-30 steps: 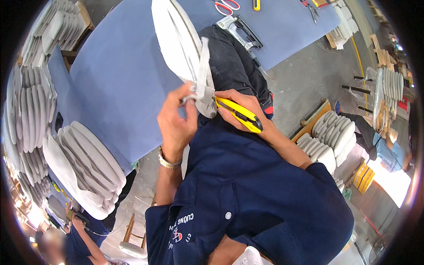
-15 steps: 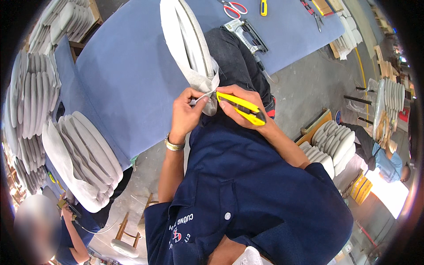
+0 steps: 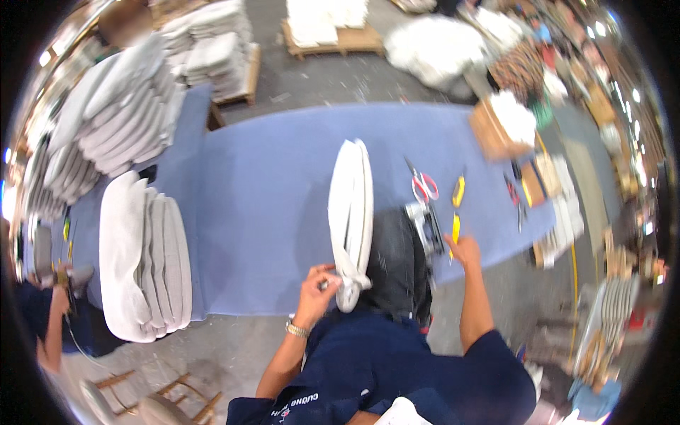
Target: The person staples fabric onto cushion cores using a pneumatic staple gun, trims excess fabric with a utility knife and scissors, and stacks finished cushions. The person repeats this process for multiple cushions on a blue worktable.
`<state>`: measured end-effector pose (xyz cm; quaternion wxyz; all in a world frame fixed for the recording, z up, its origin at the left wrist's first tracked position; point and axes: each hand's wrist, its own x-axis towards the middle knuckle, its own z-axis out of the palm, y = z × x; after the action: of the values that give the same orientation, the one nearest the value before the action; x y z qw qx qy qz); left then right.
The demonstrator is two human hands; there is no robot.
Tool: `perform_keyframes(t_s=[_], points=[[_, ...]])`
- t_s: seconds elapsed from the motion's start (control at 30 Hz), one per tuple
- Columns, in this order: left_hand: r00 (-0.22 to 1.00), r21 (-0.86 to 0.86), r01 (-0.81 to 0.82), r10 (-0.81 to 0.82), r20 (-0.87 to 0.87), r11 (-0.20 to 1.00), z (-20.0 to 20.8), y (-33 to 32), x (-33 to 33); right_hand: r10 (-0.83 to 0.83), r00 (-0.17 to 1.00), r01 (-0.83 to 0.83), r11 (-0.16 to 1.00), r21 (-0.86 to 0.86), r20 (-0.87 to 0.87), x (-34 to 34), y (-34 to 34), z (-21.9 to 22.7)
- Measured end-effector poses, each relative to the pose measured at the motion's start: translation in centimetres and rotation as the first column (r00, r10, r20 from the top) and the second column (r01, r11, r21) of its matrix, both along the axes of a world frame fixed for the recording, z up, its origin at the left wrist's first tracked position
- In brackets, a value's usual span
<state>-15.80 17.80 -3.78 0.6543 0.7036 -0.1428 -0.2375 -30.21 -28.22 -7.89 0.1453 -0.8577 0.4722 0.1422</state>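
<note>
A bundle of long pale grey pads [image 3: 352, 191] stands against my dark-trousered leg, its near end gathered in a cloth strip [image 3: 350, 283] that looks knotted. My left hand [image 3: 314, 294] is at this near end, fingers curled in a pinch at the strip's edge. Out to the right, beside the leg, my right hand [image 3: 465, 251] has its fingers on the lower end of a yellow utility knife [image 3: 455, 228], low over the blue table. A staple gun [image 3: 425, 228] lies just left of that knife. Red-handled scissors [image 3: 425, 187] and a second yellow knife [image 3: 459, 191] lie farther off.
The blue-covered table [image 3: 269, 212] stretches across in front. Stacked grey pads [image 3: 152, 262] stand at the left, near a co-worker's arm [image 3: 53, 319]. Pliers [image 3: 511, 190] and a cardboard box [image 3: 496, 131] are at the right. Beyond lies a loaded pallet [image 3: 336, 44].
My right hand has moved away from the strip, out to the right with the yellow knife. My left hand stays at the bundle's near end. The view has tilted up, showing more of the room.
</note>
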Motion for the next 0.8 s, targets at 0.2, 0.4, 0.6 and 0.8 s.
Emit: perform_keyframes(t_s=[0.2,0.4,0.6,0.8], points=[[0.992,0.017,0.04,-0.042,0.122,0.999,0.7,-0.8,-0.4,0.129,0.658,-0.234,0.971,0.039,0.742,9.0,9.1,8.3],[0.94,0.102,-0.069,0.03,0.339,0.992,5.0,-1.9,-1.2,0.296,0.233,-0.8,0.6,0.009,0.926,17.1,25.9,16.1],[0.775,-0.284,-0.596,0.631,0.041,0.751,8.2,6.1,0.9,0.149,0.563,-0.826,0.049,0.562,0.813,16.4,36.2,15.2],[0.432,-0.398,-0.83,0.902,-0.016,0.391,8.7,14.9,-1.0,0.269,0.683,-0.689,-0.072,0.721,0.68,15.4,38.0,14.0]])
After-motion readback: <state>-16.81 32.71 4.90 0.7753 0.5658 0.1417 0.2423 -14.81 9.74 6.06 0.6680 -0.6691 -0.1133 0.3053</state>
